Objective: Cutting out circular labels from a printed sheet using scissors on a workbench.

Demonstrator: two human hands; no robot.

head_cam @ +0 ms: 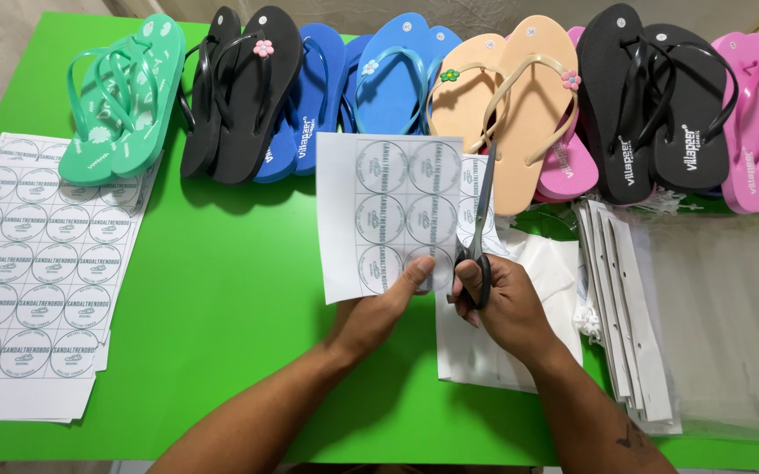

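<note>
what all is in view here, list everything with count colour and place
flip-flop pairs: about eight pairs, green, black, blue, peach, pink; in a row along the table's far edge
sticker sheet: one, white with round labels; held up at centre
scissors: one pair, black handles; cutting along the sheet's right edge
label sheets: a stack, white with round labels; table's left side
card strips: a stack, white with punched holes; right of centre
clear plastic bags: a pile, transparent; far right
table: one, bright green
left hand: holds the sticker sheet's lower edge
right hand: works the scissors
</note>
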